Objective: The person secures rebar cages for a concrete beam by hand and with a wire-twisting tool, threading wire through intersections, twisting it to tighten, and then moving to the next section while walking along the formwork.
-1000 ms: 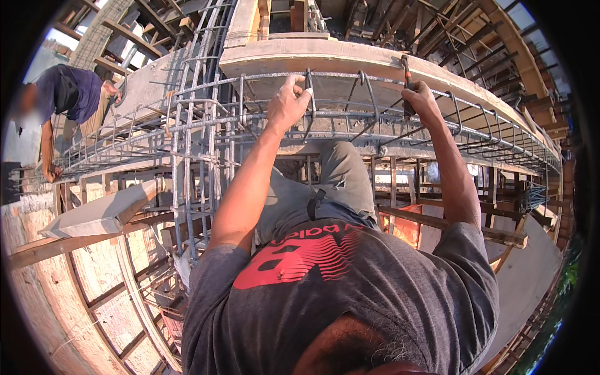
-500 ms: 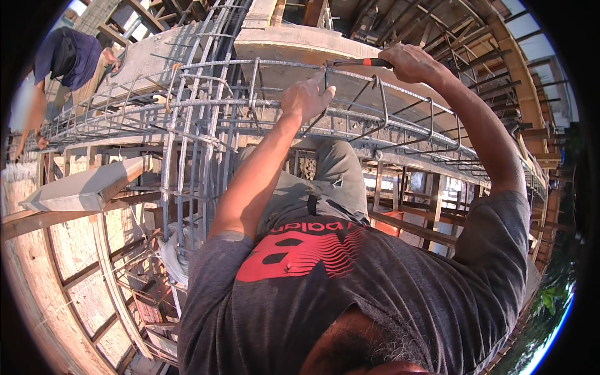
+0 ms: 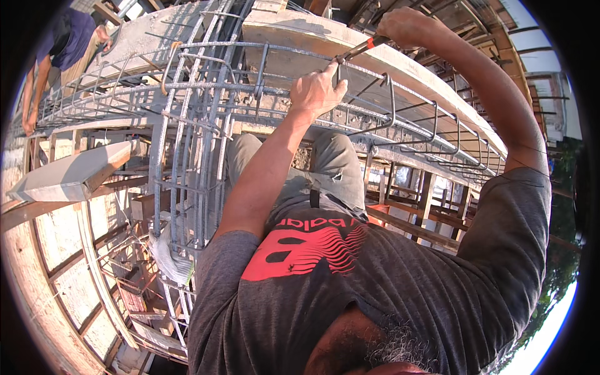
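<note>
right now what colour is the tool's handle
Red-orange, on the tool in the right hand; head view.

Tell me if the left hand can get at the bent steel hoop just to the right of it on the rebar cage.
Probably yes. The left hand already grips the cage's top bar, and the nearest hoop stands open beside it with nothing between; the right hand and its pliers work higher up.

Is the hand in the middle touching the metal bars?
Touching. The head view shows the left hand wrapped on the rebar cage, fingers closed over a top bar.
</note>
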`<state>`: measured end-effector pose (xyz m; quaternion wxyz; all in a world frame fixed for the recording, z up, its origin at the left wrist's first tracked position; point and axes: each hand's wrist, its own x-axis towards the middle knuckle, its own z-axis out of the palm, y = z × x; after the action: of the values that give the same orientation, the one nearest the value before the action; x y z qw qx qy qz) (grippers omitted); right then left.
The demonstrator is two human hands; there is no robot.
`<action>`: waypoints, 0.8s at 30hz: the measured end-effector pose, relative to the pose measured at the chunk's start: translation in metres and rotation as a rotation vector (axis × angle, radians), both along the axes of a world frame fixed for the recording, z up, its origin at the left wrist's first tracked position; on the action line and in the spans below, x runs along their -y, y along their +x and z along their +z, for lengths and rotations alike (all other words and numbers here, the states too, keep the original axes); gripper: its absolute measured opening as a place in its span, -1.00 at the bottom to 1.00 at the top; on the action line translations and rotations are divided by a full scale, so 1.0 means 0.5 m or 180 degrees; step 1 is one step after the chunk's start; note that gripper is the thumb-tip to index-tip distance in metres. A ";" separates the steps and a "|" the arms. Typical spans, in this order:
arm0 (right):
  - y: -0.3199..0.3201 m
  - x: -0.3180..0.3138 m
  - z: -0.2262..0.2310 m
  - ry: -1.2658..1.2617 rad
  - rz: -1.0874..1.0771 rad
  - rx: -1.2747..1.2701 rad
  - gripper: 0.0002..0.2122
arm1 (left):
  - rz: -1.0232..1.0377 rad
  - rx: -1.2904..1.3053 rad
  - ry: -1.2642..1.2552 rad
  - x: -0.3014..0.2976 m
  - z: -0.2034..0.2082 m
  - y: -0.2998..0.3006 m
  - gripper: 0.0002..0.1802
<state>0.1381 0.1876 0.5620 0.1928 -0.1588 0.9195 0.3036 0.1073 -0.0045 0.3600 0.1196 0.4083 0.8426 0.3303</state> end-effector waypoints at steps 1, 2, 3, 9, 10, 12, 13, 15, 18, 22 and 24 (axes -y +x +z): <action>0.002 -0.002 0.005 -0.0098 -0.0071 0.0181 -0.72 | -0.0017 0.0029 0.0021 -0.001 0.002 0.001 -0.34; 0.003 0.001 0.012 -0.0195 -0.0152 0.0363 -0.70 | -0.0008 -0.0020 0.0051 -0.003 -0.001 0.005 -0.34; 0.004 0.025 0.042 -0.0463 -0.0273 0.0612 -0.69 | 0.0031 -0.0084 0.0068 -0.001 -0.003 0.004 -0.34; -0.022 -0.089 -0.034 -0.2211 -0.3935 0.2165 -0.62 | 0.0129 -0.0440 0.0407 0.010 -0.025 -0.003 -0.25; 0.012 -0.095 -0.041 -0.2607 -0.4219 0.2175 -0.59 | 0.0112 -0.0594 0.0666 0.012 -0.031 0.002 -0.23; 0.089 -0.081 -0.075 -0.3383 -0.4635 0.1934 -0.55 | 0.0153 -0.0541 0.0625 0.006 -0.037 0.005 -0.23; 0.131 -0.057 -0.092 -0.3757 -0.4750 0.1696 -0.53 | 0.0190 -0.0522 0.0596 0.004 -0.037 0.005 -0.23; 0.187 -0.021 -0.121 -0.4215 -0.4923 0.1348 -0.52 | 0.0080 -0.0277 0.0453 0.002 -0.026 0.012 -0.14; 0.213 -0.002 -0.140 -0.4159 -0.4918 0.0972 -0.54 | 0.0027 -0.0422 0.0709 0.008 -0.020 0.016 -0.04; 0.184 0.034 -0.095 -0.3367 -0.4003 0.0739 -0.26 | -0.0418 -0.1141 0.1705 -0.022 -0.005 0.035 -0.01; 0.160 0.064 -0.052 -0.2105 -0.3667 0.0569 -0.16 | -0.0870 -0.1747 0.1572 -0.074 0.039 0.082 -0.01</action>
<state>0.2182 0.1556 0.5360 0.3406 0.2822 0.8825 -0.1598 0.1485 0.0324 0.3797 -0.1691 0.6063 0.6763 0.3828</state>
